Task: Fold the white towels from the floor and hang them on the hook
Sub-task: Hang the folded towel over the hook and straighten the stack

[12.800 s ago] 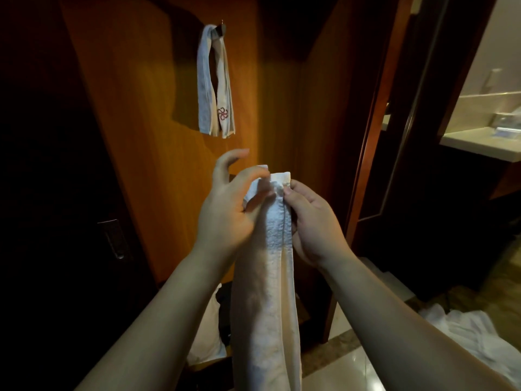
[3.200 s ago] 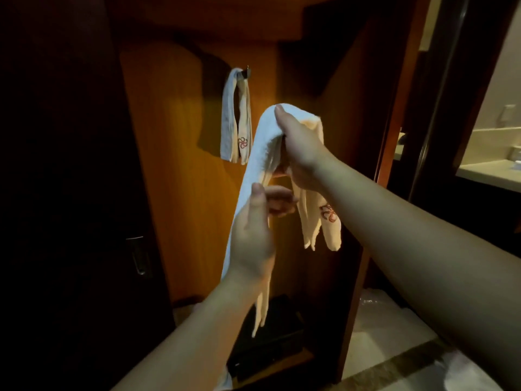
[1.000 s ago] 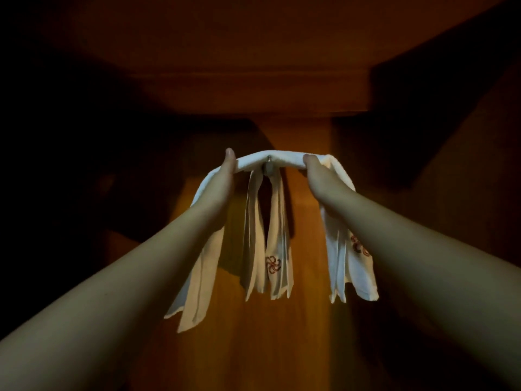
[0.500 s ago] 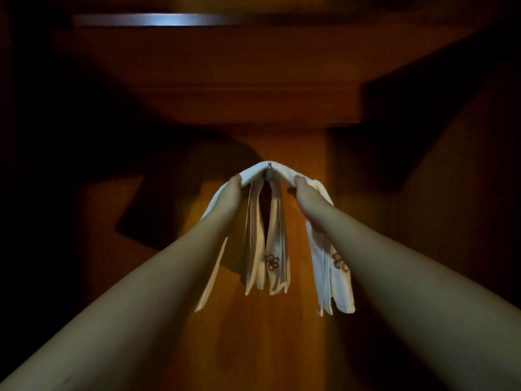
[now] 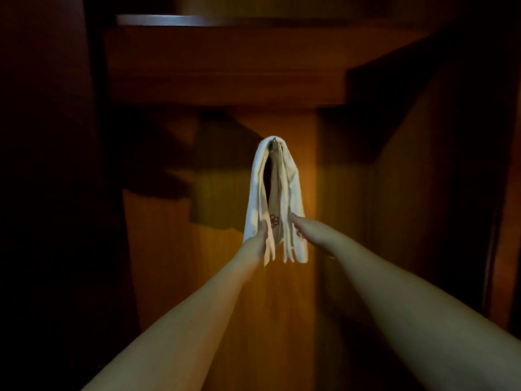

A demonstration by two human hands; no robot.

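A dim wooden wardrobe panel (image 5: 282,292) rose behind both outstretched arms, with a shelf (image 5: 225,63) well above the hands. The white towels (image 5: 293,190) hung draped over the hook (image 5: 274,140), their ends dropping between the two hands. The left hand (image 5: 258,239) and right hand (image 5: 303,228) each touched the lower hanging folds, though the grip could not be told.

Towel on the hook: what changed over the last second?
Both hands slid down from the top fold to the hanging ends: left hand, right hand. The second towel, held spread a second ago, now drapes over the hook. First towel remains underneath.
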